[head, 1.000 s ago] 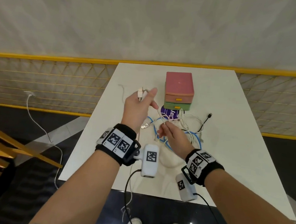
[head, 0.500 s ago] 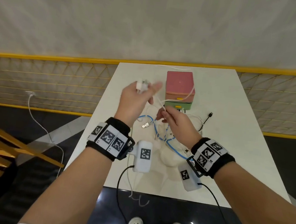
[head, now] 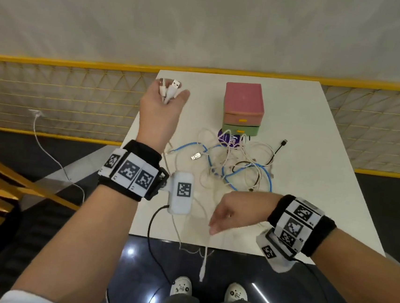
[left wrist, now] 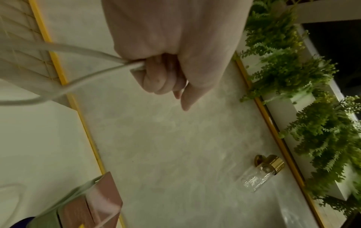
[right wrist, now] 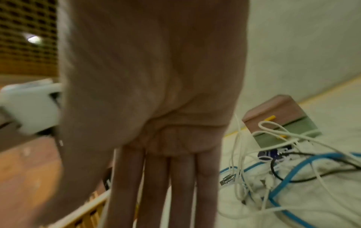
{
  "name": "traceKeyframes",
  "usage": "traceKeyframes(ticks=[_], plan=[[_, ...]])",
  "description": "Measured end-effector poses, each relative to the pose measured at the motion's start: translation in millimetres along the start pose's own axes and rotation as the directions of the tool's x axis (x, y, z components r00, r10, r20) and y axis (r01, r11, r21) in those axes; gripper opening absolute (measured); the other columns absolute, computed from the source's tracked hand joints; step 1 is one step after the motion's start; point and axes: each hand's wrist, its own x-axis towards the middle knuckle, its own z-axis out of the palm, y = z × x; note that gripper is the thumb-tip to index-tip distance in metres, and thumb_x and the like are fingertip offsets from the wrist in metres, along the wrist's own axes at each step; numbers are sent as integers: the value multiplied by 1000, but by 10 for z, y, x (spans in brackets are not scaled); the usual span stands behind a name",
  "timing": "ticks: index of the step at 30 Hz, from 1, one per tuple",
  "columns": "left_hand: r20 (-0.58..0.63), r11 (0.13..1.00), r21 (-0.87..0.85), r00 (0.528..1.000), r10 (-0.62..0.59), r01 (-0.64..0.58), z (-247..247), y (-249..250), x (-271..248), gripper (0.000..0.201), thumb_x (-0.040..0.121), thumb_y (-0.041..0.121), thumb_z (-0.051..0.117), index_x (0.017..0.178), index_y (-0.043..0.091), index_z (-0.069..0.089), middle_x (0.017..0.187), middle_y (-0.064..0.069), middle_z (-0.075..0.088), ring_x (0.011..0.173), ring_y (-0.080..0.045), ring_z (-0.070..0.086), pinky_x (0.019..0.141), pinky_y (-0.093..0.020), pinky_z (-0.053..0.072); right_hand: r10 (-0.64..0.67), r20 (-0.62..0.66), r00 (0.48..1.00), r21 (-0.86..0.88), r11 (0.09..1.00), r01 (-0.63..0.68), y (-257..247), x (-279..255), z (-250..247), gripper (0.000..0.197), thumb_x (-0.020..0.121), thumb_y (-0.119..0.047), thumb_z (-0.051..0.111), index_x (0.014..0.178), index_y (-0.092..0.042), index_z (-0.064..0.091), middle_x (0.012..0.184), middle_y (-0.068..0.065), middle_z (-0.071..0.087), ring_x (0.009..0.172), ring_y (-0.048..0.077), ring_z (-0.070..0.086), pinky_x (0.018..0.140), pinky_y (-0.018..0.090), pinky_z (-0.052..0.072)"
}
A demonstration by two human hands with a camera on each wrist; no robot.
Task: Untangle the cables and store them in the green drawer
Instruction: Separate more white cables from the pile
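Note:
My left hand (head: 164, 101) is raised over the table's left edge and grips a doubled white cable (left wrist: 87, 52). Its two plugs (head: 173, 86) stick up from the fist. My right hand (head: 227, 215) hovers near the table's front edge with its fingers (right wrist: 156, 177) straight. It pinches the same white cable at the fingertips, and the cable's end plug (head: 202, 272) dangles below the table. A tangle of white, blue and black cables (head: 239, 165) lies in front of the shut green drawer (head: 241, 130), which sits under a pink drawer box (head: 244, 99).
A purple clay tub (head: 228, 138) sits against the green drawer, among the cables. The white table (head: 310, 211) ends just before my feet. A yellow chair (head: 0, 181) stands at the left, and a yellow mesh railing (head: 66, 84) runs behind the table.
My left hand has lifted up and leftward with the plugs. My right hand has left the tangle and pulled back to the front edge along the white cable, whose end now hangs free.

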Motion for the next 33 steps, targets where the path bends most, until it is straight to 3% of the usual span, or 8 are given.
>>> traceKeyframes(ticks=[3,7,10,13,15,21,26,33], plan=[[178,998,33,983,-50,45,36,2,-57,9,90,29,63,82,27,59,59,13,43,46,-7,35,46,-22,29,86,-177,980,-15,996,-90,-44,-27,-96,56,88,-61,46,74,-12,68,62,-2,67,58,14,62,68,27,50],[436,994,-54,898,-58,90,118,109,-234,22,100,27,53,79,19,57,46,13,29,38,-8,22,40,-18,18,-41,-741,670,82,985,150,-55,130,-317,41,83,-44,66,113,-19,54,104,3,58,94,13,56,88,27,47],[521,983,-134,853,-39,127,157,182,-313,28,103,26,46,78,17,52,46,11,25,39,-8,19,40,-19,16,-129,-608,783,183,937,297,-201,305,-314,56,89,-33,62,137,-15,37,127,0,43,118,12,44,97,12,37],[424,969,-205,905,-38,136,133,228,-252,29,104,28,44,78,17,48,46,13,25,38,-6,18,38,-16,17,-241,-368,898,296,885,358,-295,440,9,43,92,-26,39,127,-2,47,124,20,57,115,28,54,106,37,41],[350,960,-245,936,-44,136,68,225,-191,29,104,30,43,78,18,47,46,13,25,37,-5,18,37,-15,17,-268,-154,951,321,897,305,-319,438,332,44,91,-25,33,118,2,54,118,25,61,109,27,57,100,26,43],[253,949,-279,965,-73,145,-72,104,-207,31,105,30,41,77,18,45,46,13,24,37,-5,17,38,-17,15,-240,-35,970,162,956,243,-139,342,486,30,99,-30,43,101,-15,69,122,7,47,121,10,36,112,24,22],[205,950,-283,976,-75,132,-84,128,-163,30,105,28,43,76,18,46,44,13,25,36,-4,18,38,-17,14,-98,260,961,118,991,69,-58,196,525,30,98,-26,48,117,-8,61,121,9,63,110,21,58,96,26,43],[330,978,-136,938,-108,161,-12,54,-234,28,103,29,47,78,17,50,44,13,26,38,-6,19,37,-18,16,169,-172,971,60,985,-160,364,456,394,52,83,8,42,127,-18,53,133,6,47,119,23,52,97,32,44]])
